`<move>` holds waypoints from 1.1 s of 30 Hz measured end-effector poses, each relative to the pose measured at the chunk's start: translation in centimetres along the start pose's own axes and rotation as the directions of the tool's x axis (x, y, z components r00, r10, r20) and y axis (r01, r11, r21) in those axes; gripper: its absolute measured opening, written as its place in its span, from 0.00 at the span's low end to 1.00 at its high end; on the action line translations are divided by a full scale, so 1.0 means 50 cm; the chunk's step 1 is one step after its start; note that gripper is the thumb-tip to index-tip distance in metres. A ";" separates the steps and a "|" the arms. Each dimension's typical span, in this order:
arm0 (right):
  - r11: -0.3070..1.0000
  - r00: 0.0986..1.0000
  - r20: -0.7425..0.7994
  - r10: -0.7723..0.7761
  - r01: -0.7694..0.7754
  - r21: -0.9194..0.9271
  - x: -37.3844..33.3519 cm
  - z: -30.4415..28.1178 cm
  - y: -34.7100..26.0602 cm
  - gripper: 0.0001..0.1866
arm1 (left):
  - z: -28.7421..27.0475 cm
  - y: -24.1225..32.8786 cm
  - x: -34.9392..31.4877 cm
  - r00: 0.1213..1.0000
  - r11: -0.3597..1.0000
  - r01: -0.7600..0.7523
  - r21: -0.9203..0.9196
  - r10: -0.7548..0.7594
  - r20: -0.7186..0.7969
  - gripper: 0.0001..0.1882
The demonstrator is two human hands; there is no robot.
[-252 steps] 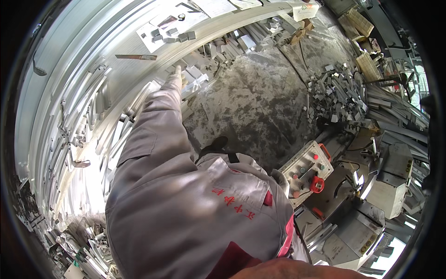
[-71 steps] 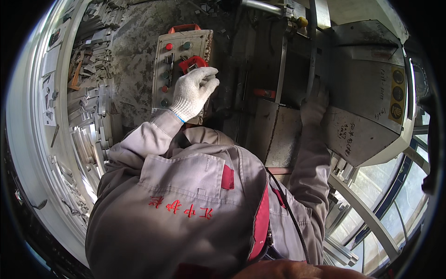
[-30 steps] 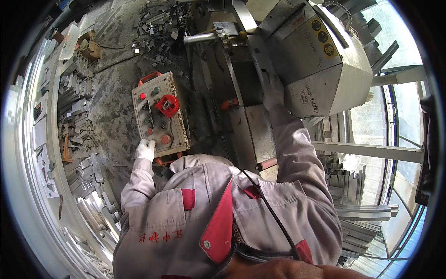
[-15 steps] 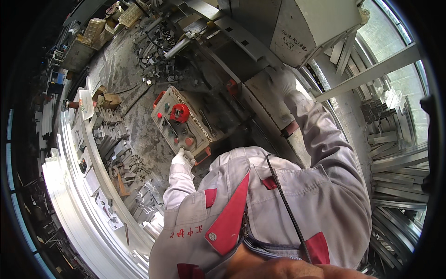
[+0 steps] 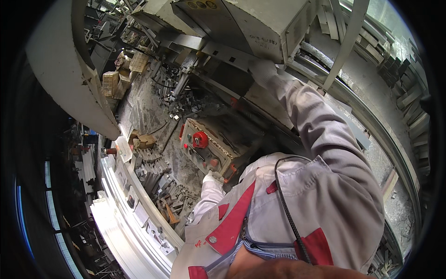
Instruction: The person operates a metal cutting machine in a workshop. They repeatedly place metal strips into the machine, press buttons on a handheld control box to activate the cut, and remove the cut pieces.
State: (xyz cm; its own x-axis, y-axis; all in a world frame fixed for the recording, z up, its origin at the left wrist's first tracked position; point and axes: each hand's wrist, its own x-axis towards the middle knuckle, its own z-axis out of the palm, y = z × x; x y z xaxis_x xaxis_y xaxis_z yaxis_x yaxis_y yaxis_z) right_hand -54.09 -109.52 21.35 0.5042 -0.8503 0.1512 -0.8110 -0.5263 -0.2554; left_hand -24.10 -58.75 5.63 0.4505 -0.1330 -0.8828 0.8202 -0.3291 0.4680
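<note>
A control box (image 5: 195,156) with round buttons stands in front of me, to the left of the machine. My left hand (image 5: 213,177), in a pale glove, rests at its near end beside the buttons, with fingers stretched over the edge. A rounded red object that looks like a tape measure (image 5: 200,139) lies on the panel, next to a red button (image 5: 186,146). My right hand (image 5: 263,72), gloved and smeared by motion, reaches out to the machine's metal rail (image 5: 232,58), below the big grey housing. Its fingers are not clear, and whatever they touch is hidden.
Long pale profiles (image 5: 116,228) lie on a rack at the left, beside heaps of metal offcuts (image 5: 162,183). A large curved pale panel (image 5: 65,65) hangs at the upper left. Crates (image 5: 110,83) stand farther back. A slanting metal bar (image 5: 346,44) rises at the right.
My view has swung, bringing the curved panel in at upper left. My right hand has moved forward from the flat machine surface to the rail. My left hand stays at the control box.
</note>
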 end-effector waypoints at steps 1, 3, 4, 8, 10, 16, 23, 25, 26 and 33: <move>1.000 1.000 0.001 0.010 -0.010 -0.013 0.011 0.004 -0.004 0.13 | 0.000 0.000 0.000 1.000 1.000 0.003 -0.006 -0.003 -0.014 0.21; 0.999 1.000 0.002 0.019 -0.019 -0.047 0.032 0.009 -0.014 0.12 | 0.002 0.001 -0.006 1.000 1.000 -0.008 0.027 0.008 -0.011 0.21; 0.997 1.000 0.002 0.003 -0.003 -0.080 0.039 0.012 -0.018 0.12 | 0.005 0.001 -0.010 1.000 1.000 -0.019 0.016 0.019 0.000 0.21; 0.974 0.993 -0.003 -0.114 0.111 -0.197 0.057 0.018 -0.014 0.11 | 0.010 -0.001 -0.029 1.000 0.999 -0.019 0.040 0.019 -0.009 0.20; 0.958 0.984 -0.022 -0.174 0.164 -0.234 0.060 0.024 -0.004 0.10 | 0.011 0.000 -0.035 0.999 0.999 -0.013 0.030 0.014 -0.030 0.19; 0.942 0.963 -0.146 -0.227 0.179 -0.284 0.074 0.064 0.009 0.08 | 0.011 -0.001 -0.035 1.000 0.999 0.012 -0.044 -0.013 -0.025 0.20; 0.932 0.943 -0.148 -0.296 0.252 -0.259 0.074 0.081 0.034 0.08 | 0.018 -0.010 -0.042 0.997 0.999 -0.049 0.008 0.050 -0.061 0.21; 0.930 0.939 -0.146 -0.312 0.270 -0.249 0.071 0.076 0.035 0.08 | 0.015 -0.011 -0.047 0.999 0.999 -0.034 -0.008 0.034 0.003 0.21; 0.925 0.935 -0.142 -0.325 0.284 -0.252 0.071 0.072 0.034 0.08 | 0.014 -0.010 -0.049 0.999 0.999 -0.033 -0.019 0.033 0.033 0.22; 0.921 0.939 -0.127 -0.320 0.278 -0.272 0.057 0.057 0.026 0.09 | 0.019 -0.011 -0.067 0.996 0.997 -0.051 -0.057 0.056 0.073 0.17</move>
State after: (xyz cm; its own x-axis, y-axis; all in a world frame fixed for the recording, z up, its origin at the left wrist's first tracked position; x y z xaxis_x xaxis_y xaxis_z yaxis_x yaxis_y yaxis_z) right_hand -52.87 -112.61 18.72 0.6954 -0.6304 0.3450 -0.6880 -0.7227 0.0662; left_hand -26.41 -59.00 8.28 0.4685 -0.2186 -0.8560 0.8147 -0.2680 0.5143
